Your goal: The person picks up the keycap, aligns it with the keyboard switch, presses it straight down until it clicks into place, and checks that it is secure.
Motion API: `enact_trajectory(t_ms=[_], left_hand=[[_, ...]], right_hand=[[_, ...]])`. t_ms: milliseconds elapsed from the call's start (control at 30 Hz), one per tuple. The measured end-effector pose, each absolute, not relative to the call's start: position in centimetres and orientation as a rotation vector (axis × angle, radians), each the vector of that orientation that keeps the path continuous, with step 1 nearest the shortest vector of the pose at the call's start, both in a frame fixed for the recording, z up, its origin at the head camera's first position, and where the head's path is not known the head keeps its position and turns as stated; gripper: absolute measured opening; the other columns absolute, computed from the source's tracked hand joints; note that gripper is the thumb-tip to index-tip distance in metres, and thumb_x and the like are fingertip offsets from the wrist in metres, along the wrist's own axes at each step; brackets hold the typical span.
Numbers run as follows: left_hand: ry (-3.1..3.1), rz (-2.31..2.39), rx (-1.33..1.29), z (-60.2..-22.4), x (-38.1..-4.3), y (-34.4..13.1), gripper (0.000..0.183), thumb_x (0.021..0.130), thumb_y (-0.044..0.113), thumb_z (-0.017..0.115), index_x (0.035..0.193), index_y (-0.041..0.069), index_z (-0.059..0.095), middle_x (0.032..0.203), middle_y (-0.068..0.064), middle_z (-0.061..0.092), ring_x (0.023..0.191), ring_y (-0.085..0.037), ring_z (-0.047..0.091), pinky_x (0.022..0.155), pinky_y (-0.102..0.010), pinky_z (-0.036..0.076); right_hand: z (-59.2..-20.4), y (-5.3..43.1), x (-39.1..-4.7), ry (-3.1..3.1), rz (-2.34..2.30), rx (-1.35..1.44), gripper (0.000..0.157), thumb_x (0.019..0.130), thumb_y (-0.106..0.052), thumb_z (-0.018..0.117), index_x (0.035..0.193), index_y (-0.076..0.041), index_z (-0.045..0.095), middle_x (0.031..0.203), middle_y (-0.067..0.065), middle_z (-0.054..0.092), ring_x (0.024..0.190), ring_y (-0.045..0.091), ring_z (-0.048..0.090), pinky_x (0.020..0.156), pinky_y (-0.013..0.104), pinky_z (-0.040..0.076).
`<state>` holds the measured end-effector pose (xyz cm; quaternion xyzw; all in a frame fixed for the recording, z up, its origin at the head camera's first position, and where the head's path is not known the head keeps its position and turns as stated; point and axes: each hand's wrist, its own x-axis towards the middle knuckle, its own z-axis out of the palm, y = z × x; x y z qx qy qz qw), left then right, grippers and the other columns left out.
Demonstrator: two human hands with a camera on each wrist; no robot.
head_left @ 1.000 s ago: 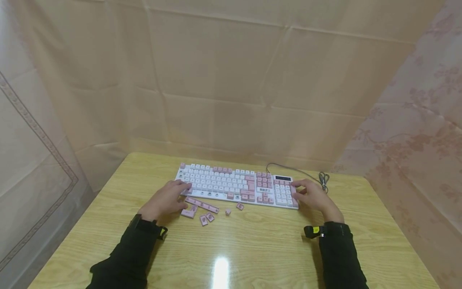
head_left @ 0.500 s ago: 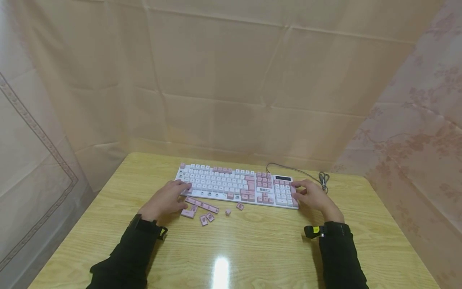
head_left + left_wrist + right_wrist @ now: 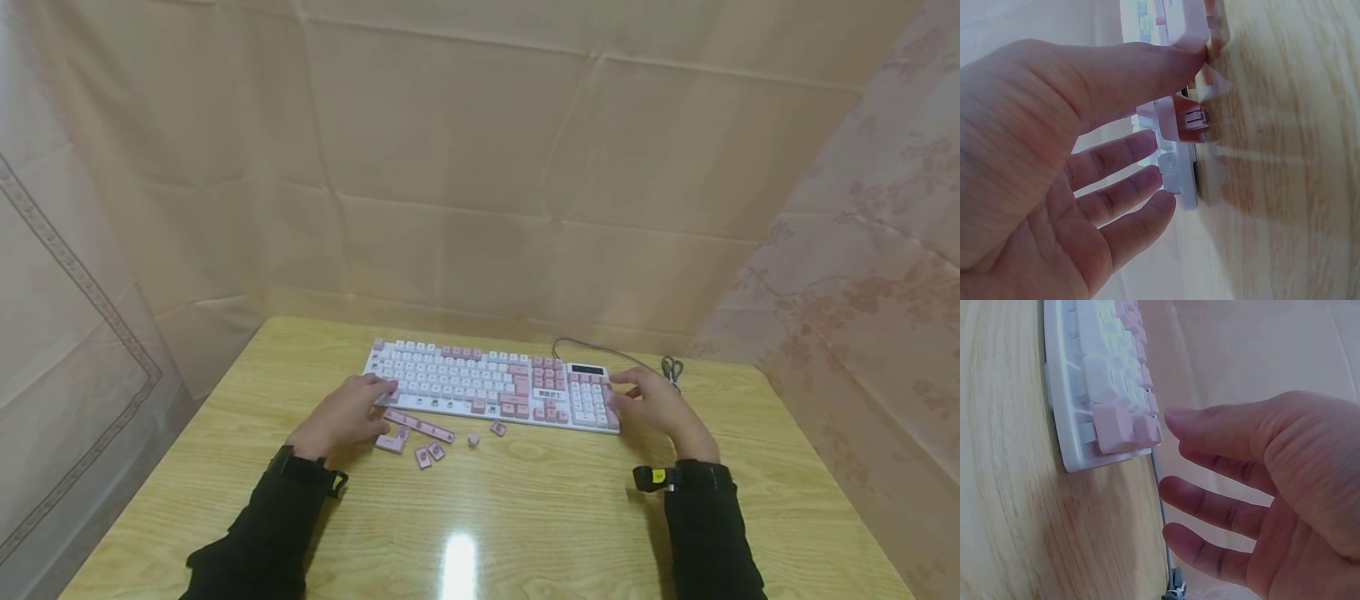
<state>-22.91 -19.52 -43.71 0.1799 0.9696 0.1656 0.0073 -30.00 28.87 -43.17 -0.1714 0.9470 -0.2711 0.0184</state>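
Note:
A white and pink keyboard [image 3: 457, 382] lies on the wooden table. Some of its left-side and bottom-row keys are off, leaving bare spots. My left hand [image 3: 337, 421] is at its left end with relaxed fingers; in the left wrist view the fingertips [image 3: 1163, 200] meet the keyboard's edge and the thumb is by a loose pink keycap [image 3: 1188, 25]. Beside my right hand [image 3: 660, 408] is the keypad end; in the right wrist view its bent, relaxed fingers hold nothing and the thumb tip is close to the pink corner keys [image 3: 1125, 428].
In front of the keyboard lie a long pink spacebar [image 3: 420, 426], a wide pink keycap [image 3: 390, 444] and several small pink keycaps [image 3: 423, 457]. A grey cable [image 3: 611, 351] runs from the keyboard to a tied bundle [image 3: 672, 367] behind my right hand. Cloth hangs behind the table.
My right hand has shifted slightly to the right, its fingers drawing back a little from the keyboard's end. My left hand, the keyboard and the loose keycaps stay where they were.

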Motion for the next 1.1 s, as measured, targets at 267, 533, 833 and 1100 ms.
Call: enact_trajectory(t_ms=[267,533,833,1100], left_hand=[[3.025,0.559,0.545,-43.76,-22.82,-19.46,0.062,0.079,0.020,0.074,0.135,0.005,0.051,0.136,-0.018,0.049,0.125,-0.036,0.041,0.101,-0.050,0.035],[3.024,0.604,0.550,-43.81,-22.82,-19.67,0.062,0.077,0.017,0.075,0.133,0.004,0.053,0.145,-0.023,0.037,0.132,-0.039,0.032,0.103,-0.052,0.031],[2.998,0.594,0.527,-43.95,-22.93,-19.57,0.066,0.080,0.018,0.074,0.139,0.006,0.047,0.145,-0.021,0.039,0.133,-0.038,0.033,0.104,-0.051,0.030],[2.982,0.602,0.507,-43.82,-22.86,-19.60,0.068,0.080,0.018,0.074,0.140,0.004,0.045,0.147,-0.021,0.035,0.134,-0.038,0.031,0.104,-0.051,0.029]], right_hand=[[-43.45,28.64,-30.09,2.954,-0.816,-0.562,0.028,0.088,-0.013,0.064,0.114,-0.002,0.067,0.112,0.016,0.061,0.090,0.028,0.059,0.075,0.045,0.050],[-43.58,28.39,-30.04,2.966,-0.774,-0.571,0.025,0.088,-0.008,0.062,0.113,-0.003,0.068,0.116,0.019,0.061,0.092,0.031,0.061,0.078,0.049,0.050],[-43.49,28.32,-29.80,2.953,-0.755,-0.572,0.026,0.090,-0.005,0.059,0.115,-0.004,0.067,0.119,0.018,0.060,0.097,0.034,0.060,0.082,0.052,0.048],[-43.65,28.16,-29.88,2.969,-0.688,-0.570,0.030,0.090,-0.007,0.060,0.120,-0.003,0.064,0.124,0.021,0.058,0.105,0.038,0.057,0.088,0.054,0.045]])
